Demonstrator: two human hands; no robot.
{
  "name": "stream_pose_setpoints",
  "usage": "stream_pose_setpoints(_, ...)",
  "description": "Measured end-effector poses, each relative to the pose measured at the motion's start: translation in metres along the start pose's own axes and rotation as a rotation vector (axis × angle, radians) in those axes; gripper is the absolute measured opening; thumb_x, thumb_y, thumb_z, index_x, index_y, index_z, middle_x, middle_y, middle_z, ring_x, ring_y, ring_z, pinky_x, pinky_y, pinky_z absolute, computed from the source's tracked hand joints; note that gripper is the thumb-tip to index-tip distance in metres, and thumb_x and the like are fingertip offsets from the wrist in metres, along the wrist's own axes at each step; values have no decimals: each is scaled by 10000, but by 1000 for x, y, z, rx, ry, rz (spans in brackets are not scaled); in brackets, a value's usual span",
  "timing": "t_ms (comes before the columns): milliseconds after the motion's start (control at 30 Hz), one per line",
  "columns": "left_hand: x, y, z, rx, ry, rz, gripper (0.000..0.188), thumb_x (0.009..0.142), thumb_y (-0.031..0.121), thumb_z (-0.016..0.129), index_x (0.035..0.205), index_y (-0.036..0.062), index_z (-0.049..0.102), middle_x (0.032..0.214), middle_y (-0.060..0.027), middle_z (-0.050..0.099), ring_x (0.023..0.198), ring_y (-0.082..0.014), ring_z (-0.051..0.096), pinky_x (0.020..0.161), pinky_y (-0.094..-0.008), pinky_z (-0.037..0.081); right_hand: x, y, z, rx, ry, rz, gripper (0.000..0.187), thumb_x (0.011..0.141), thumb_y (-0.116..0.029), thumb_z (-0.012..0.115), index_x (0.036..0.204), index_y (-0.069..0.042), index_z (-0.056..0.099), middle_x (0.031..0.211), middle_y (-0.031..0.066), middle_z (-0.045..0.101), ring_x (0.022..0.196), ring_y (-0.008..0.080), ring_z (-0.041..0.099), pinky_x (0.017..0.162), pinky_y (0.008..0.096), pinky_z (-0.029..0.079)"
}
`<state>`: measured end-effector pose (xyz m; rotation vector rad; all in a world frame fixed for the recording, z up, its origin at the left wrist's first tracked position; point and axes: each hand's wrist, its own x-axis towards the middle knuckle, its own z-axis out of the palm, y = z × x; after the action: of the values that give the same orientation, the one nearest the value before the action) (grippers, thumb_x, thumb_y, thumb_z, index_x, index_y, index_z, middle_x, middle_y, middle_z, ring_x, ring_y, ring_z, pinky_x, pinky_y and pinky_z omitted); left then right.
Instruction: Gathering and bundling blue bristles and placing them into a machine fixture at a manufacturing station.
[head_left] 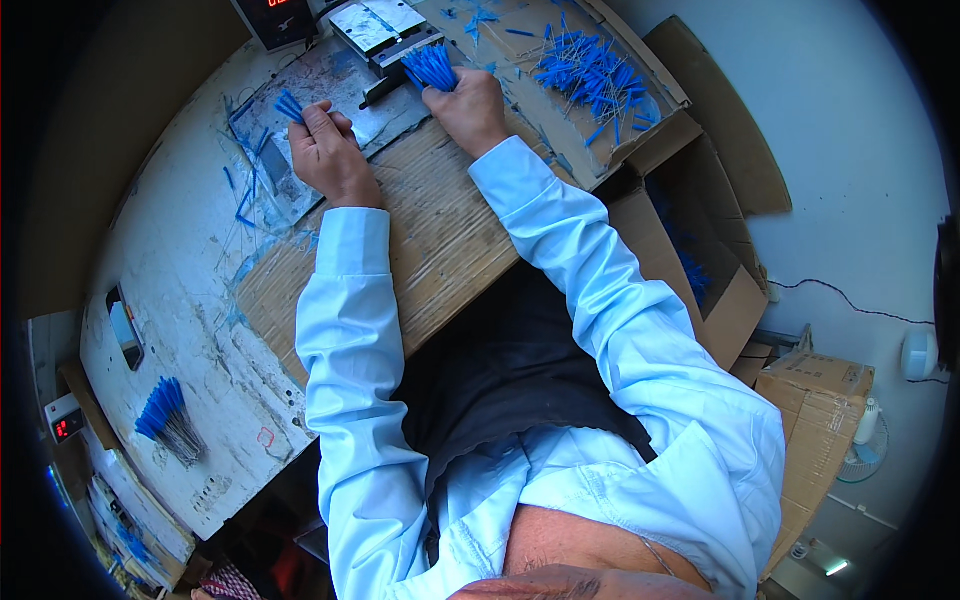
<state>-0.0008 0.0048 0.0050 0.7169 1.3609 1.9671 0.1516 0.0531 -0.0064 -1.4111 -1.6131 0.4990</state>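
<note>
My right grip (470, 108) clamps blue bundle (430, 68), long axis toward ten o'clock, nearer metal fixture (375, 28) than left grip (330, 158), pinching sticks (289, 106).

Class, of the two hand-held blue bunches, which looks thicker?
The thick bunch in the right hand; the slim bunch in the left hand shows far fewer blue ends.

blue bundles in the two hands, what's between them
In the head view, a stained plate and a dark bar nearer the right hand lie between its blue bundle and the smaller bundle in the left hand.
</note>
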Motion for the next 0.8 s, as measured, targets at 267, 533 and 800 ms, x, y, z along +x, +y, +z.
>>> stream_pose_setpoints(267,2,-5,1,-21,-26,31,266,1064,290,480,964,79,608,713,3,567,569,-50,450,481,-196,360,3,-1,1,-27,15,-4,209,742,-208,709,682,-11,673,652,197,655,601,373,645,595,451,509)
stream_pose_setpoints(533,0,-11,2,217,34,251,307,1061,331,484,989,73,636,758,-11,583,653,-79,493,572,-234,410,3,-2,2,-55,12,16,228,760,-222,723,698,-7,683,688,203,672,627,377,658,617,465,518)
stream_pose_setpoints(800,11,-23,-3,804,-115,524,274,1012,272,565,876,46,639,788,-124,634,730,-299,584,648,-449,420,5,6,7,107,34,15,285,789,-248,740,747,28,687,682,206,667,626,342,669,608,427,520)
